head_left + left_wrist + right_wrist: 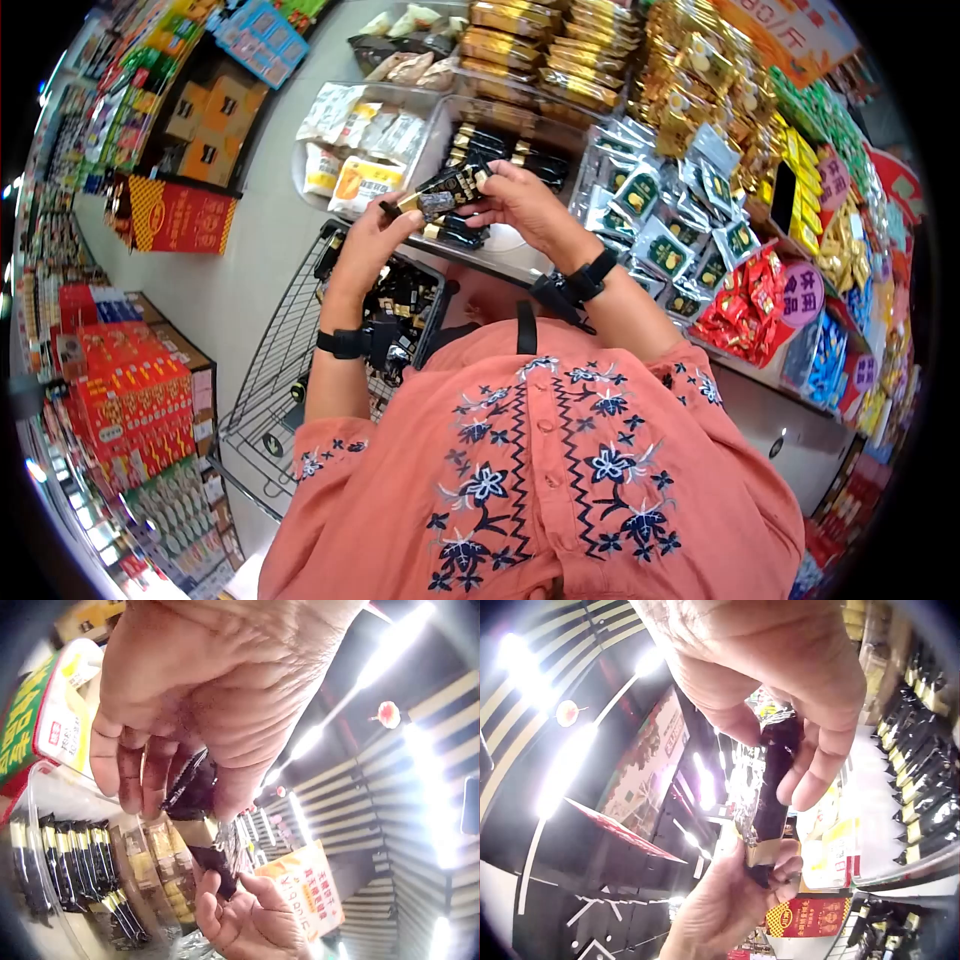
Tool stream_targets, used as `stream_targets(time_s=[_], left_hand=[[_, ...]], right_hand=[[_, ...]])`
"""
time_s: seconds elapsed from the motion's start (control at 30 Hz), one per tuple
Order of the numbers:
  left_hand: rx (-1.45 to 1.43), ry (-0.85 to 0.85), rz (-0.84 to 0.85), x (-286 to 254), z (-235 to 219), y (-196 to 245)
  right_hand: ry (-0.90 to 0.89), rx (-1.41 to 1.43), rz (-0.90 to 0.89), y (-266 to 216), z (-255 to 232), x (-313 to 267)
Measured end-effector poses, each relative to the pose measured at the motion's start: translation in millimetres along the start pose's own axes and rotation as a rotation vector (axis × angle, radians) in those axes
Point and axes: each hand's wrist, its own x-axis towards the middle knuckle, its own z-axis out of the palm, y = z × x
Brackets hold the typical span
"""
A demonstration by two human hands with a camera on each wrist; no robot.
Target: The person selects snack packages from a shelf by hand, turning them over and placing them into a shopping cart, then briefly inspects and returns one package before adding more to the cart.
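The black-and-gold snack packets (447, 190) sit at upper centre of the head view, above the clear bin (520, 125). Left hand (372, 243) and right hand (520, 205) pinch opposite ends. Step: inspection; the next move likely calls for a steady placing grip.

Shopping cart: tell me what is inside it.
The cart holds a heap of black-and-gold snack packs. The left hand, its forearm and the shirt cover part of the basket, so the rest is hidden.
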Motion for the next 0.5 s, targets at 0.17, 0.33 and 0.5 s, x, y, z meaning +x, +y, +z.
stream_targets(time_s=[0.17,0.33,0.5], left_hand=[[0.202,-0.152,0.065,48,-4,10],[0.534,-0.439,0.239,84,28,5],[0.802,-0.668,0.246,107,60,10]], right_hand=[[0.098,-0.001,0.045,18,-27,-8],[0.162,-0.004,0.037,47,-41,-13],[0.271,0.017,0.078,65,-55,-16]])
